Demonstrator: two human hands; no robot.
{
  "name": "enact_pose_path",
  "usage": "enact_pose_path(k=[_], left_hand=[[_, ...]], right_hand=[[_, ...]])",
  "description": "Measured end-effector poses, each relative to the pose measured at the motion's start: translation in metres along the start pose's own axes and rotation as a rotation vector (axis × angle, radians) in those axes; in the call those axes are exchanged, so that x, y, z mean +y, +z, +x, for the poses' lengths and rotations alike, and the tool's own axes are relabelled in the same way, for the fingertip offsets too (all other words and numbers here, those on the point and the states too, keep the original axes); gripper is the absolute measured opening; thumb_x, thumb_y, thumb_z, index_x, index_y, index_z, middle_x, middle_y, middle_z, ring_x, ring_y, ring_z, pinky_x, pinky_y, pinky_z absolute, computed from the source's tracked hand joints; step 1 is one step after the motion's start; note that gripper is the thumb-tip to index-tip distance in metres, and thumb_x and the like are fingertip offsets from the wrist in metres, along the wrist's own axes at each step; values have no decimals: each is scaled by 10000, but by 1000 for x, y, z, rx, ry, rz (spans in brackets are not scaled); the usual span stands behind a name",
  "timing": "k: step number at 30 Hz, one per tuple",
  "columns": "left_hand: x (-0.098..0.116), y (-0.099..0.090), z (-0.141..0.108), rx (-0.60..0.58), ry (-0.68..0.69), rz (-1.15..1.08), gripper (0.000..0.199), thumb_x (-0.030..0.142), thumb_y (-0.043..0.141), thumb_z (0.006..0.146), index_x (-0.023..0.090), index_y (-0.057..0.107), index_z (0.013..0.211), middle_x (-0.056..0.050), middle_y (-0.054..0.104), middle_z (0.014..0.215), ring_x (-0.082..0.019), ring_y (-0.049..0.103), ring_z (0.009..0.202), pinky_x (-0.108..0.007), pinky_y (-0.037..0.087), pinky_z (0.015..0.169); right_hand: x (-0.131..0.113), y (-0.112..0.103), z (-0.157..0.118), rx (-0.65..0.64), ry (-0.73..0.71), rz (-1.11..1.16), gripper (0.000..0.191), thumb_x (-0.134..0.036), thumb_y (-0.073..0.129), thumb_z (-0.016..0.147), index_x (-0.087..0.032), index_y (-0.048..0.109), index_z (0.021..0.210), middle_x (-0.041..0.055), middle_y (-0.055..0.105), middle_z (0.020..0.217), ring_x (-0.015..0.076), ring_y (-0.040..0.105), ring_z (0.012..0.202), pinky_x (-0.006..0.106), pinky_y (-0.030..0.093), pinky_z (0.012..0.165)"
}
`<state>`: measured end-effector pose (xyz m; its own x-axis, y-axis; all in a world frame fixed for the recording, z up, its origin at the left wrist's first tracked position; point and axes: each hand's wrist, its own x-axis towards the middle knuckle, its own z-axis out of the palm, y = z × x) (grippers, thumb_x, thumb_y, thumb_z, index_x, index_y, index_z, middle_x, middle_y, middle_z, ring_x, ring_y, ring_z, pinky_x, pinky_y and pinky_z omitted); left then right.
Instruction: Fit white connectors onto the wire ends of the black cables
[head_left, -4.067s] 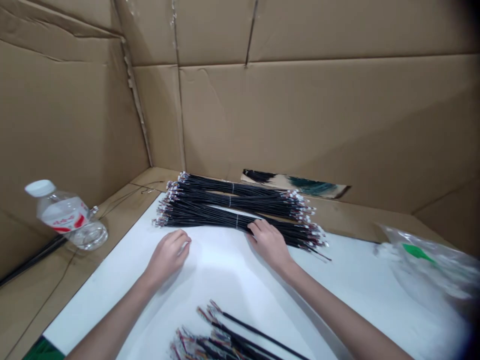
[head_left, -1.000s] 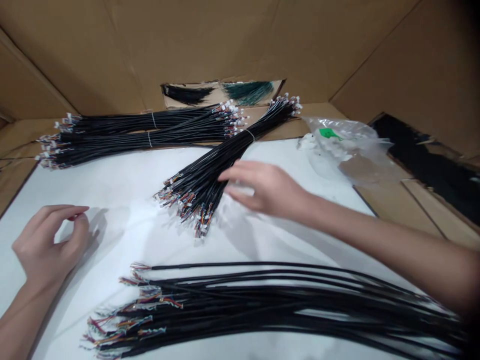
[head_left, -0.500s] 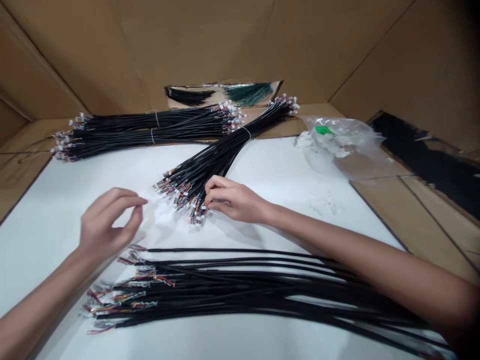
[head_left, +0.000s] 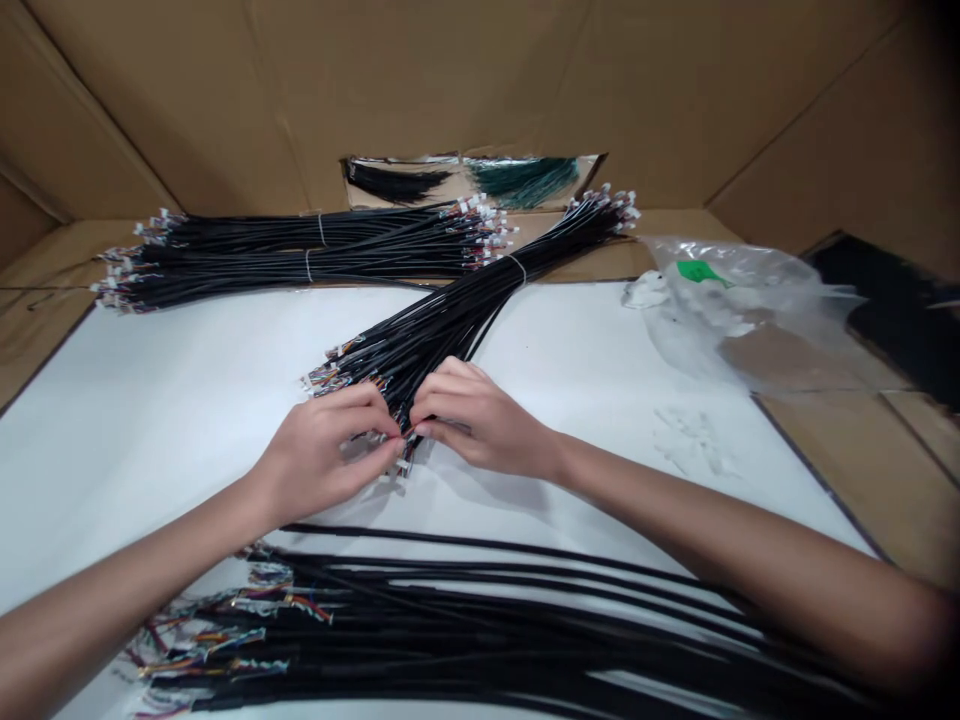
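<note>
A bundle of black cables (head_left: 442,330) lies slanted across the white sheet (head_left: 150,420), tied with a thin band near its far end. Its near end fans into multicoloured wires with small white connectors. My left hand (head_left: 330,450) and my right hand (head_left: 476,420) meet at that end, fingertips nearly touching, and both pinch the wire ends. Several connectors are hidden under my fingers. A loose spread of black cables (head_left: 465,620) lies just below my forearms, with coloured wire ends toward the left.
Two tied cable bundles (head_left: 300,250) lie along the sheet's far edge. A clear plastic bag (head_left: 750,310) with a green tag sits at the right. Cardboard walls (head_left: 450,90) surround the work surface, and pale flakes (head_left: 690,440) lie on the sheet.
My left hand has moved right and joined my right hand at the bundle's connector end. Both hands now pinch it. The view has shifted slightly, with the bag further right.
</note>
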<state>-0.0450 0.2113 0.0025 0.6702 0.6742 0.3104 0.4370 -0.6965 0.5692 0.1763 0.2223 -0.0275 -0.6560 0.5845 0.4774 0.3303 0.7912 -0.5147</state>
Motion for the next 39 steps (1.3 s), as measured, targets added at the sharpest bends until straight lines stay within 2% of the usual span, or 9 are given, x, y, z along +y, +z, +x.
enact_pose_path(k=[3, 5, 9, 11, 13, 23, 33, 39], left_hand=[[1, -3, 7, -40, -77, -111, 118, 130, 606, 859, 159, 703, 798, -7, 617, 752, -89, 511, 627, -205, 388, 532], [-1, -3, 6, -42, -68, -150, 131, 105, 590, 865, 153, 707, 836, -14, 611, 763, -83, 508, 629, -190, 374, 503], [-9, 2, -5, 22, 39, -152, 197, 16, 556, 859, 108, 668, 992, -50, 608, 870, -87, 552, 744, -181, 453, 614], [-13, 4, -10, 18, 93, -152, 233, -7, 556, 851, 102, 649, 1034, -68, 608, 929, -104, 572, 832, -196, 482, 691], [-16, 4, -13, -7, 125, -156, 234, -2, 570, 845, 110, 645, 1037, -73, 607, 957, -113, 580, 849, -208, 490, 705], [-19, 6, -12, 21, 109, -167, 172, 25, 612, 826, 116, 661, 964, -68, 611, 928, -106, 594, 744, -210, 480, 607], [-19, 4, -12, 19, 128, -159, 185, 24, 584, 833, 124, 640, 978, -72, 617, 920, -119, 601, 794, -215, 504, 654], [-17, 4, -10, 11, 127, -192, 210, -4, 568, 819, 109, 638, 981, -74, 612, 896, -115, 586, 772, -211, 501, 654]], right_hand=[[-1, -2, 0, -32, 17, 2, 204, -258, 492, 962, -140, 631, 871, 62, 618, 819, 186, 440, 812, 348, 361, 765], [-1, -3, -1, -65, 14, 25, 235, -252, 453, 974, -137, 616, 850, 61, 601, 801, 190, 432, 827, 359, 358, 791], [-2, -4, 0, -135, 11, 48, 242, -207, 412, 972, -148, 586, 814, 52, 564, 770, 191, 407, 833, 364, 350, 816], [-2, -4, 0, -160, 20, 44, 239, -203, 411, 967, -151, 571, 797, 52, 546, 765, 193, 400, 837, 370, 345, 822], [-1, -4, 0, -170, 31, 56, 234, -204, 419, 962, -152, 558, 781, 55, 533, 769, 197, 398, 847, 376, 344, 821], [7, 1, -3, -99, 12, 183, 200, -210, 409, 962, -171, 521, 801, 58, 504, 840, 199, 391, 874, 386, 352, 822], [5, -2, -3, -94, 23, 210, 165, -227, 406, 965, -187, 514, 847, 68, 541, 916, 206, 426, 930, 388, 356, 868], [1, -5, -3, -45, 48, 232, 146, -232, 404, 962, -193, 524, 888, 33, 573, 778, 198, 433, 851, 385, 345, 842]])
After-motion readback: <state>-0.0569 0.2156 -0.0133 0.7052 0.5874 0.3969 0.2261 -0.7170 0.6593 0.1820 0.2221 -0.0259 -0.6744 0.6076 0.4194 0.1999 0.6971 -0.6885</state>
